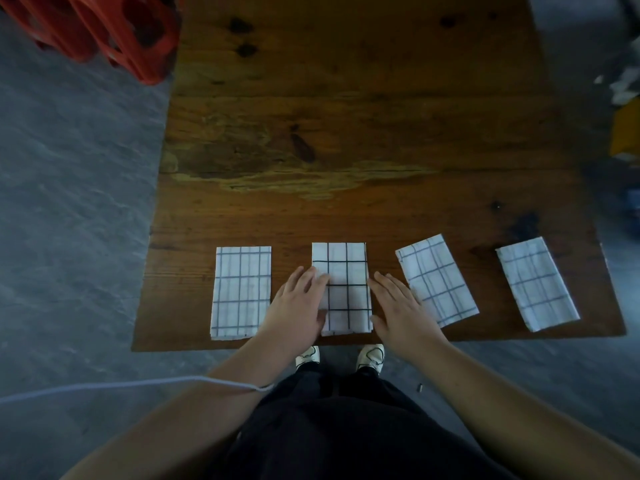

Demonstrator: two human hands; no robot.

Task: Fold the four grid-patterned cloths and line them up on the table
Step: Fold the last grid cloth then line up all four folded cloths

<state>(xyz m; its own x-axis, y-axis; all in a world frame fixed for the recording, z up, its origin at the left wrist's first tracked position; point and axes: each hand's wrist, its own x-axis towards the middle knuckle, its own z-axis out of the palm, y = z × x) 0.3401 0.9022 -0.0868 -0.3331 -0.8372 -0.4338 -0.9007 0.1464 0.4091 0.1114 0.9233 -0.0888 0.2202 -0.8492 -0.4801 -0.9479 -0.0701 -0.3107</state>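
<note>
Several folded white grid-patterned cloths lie in a row near the front edge of the wooden table. The far-left cloth and the second cloth lie straight. The third cloth and the far-right cloth are tilted, their tops leaning left. My left hand lies flat, fingers straight, on the left edge of the second cloth. My right hand lies flat with straight fingers against that cloth's right edge, partly over the third cloth's lower left corner.
Red plastic crates stand on the grey floor beyond the table's far left corner. Blurred yellow and white items sit off the table's right side. A thin white cord crosses my left forearm. My shoes show below the table's front edge.
</note>
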